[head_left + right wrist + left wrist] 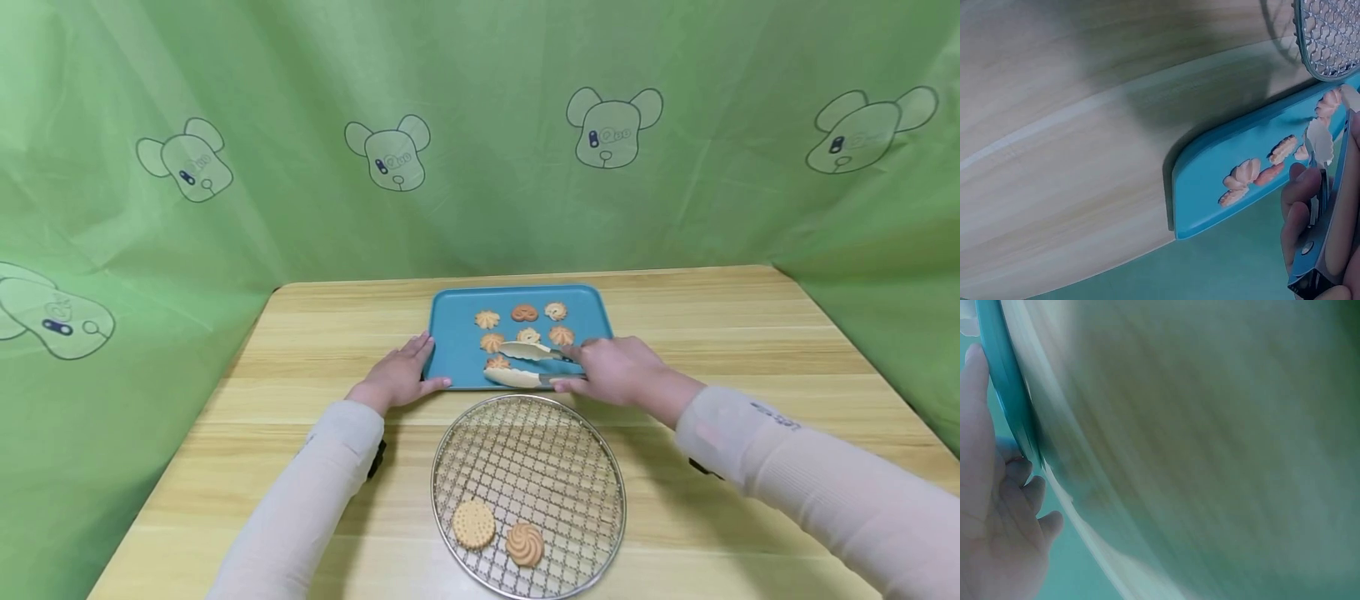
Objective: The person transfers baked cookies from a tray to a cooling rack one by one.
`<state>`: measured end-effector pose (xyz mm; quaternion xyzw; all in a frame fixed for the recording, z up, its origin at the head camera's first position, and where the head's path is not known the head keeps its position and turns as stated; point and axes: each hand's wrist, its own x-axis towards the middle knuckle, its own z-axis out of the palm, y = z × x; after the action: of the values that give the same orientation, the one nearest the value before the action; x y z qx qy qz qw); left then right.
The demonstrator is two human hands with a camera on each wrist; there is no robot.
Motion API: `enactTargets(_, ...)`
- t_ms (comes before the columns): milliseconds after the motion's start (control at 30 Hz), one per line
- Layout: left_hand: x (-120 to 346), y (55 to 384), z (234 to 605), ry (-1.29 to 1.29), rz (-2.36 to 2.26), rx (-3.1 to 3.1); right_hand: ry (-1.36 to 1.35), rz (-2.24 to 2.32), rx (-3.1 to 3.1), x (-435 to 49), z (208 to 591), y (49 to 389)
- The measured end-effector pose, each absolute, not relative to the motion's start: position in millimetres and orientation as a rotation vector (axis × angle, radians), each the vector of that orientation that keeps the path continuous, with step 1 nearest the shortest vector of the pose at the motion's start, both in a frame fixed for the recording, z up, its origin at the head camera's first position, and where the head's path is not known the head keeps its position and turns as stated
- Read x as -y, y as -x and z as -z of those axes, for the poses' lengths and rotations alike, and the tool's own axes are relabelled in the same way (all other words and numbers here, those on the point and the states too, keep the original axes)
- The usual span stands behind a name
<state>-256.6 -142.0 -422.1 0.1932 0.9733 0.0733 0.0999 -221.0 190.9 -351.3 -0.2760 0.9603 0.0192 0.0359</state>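
Curtain, green with printed mouse heads, spans the scene from 9 o'clock through 12 to 3 (clock positions as in the head view). Table, wood-grained, fills the centre and runs down to 6 o'clock. Rack, a round wire mesh with a metal rim, lies on the table toward 6 o'clock. Tray, blue and shallow, lies just beyond the rack's 12 o'clock edge. Right hand, at the tray's 4 o'clock corner: fingers and thumb curled around the tongs. Left hand, between the tray's 8 and 9 o'clock: fingers relaxed and thumb spread, touching the tray's edge. Tongs, pale-tipped, point to 9 o'clock above the tray, arms parted. Round cookie, on the rack at 8 o'clock; swirl cookie, on the rack at 6. Petalled cookies, four, on the tray: three around its middle at 11, 9 and 3 o'clock; the fourth, toward 7, between the tongs' tips, contact not discernible. Pretzel, on the tray at 12 o'clock. Ring cookies, two, on the tray: one toward 1 o'clock, one near the middle.
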Motion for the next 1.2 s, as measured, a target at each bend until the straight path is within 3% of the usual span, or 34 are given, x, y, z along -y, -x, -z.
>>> enactTargets(1200,143.7,260.4,426.4,-0.572,-0.203,-2.865,0.976,-0.15,-2.994,-189.0,354.4,216.9)
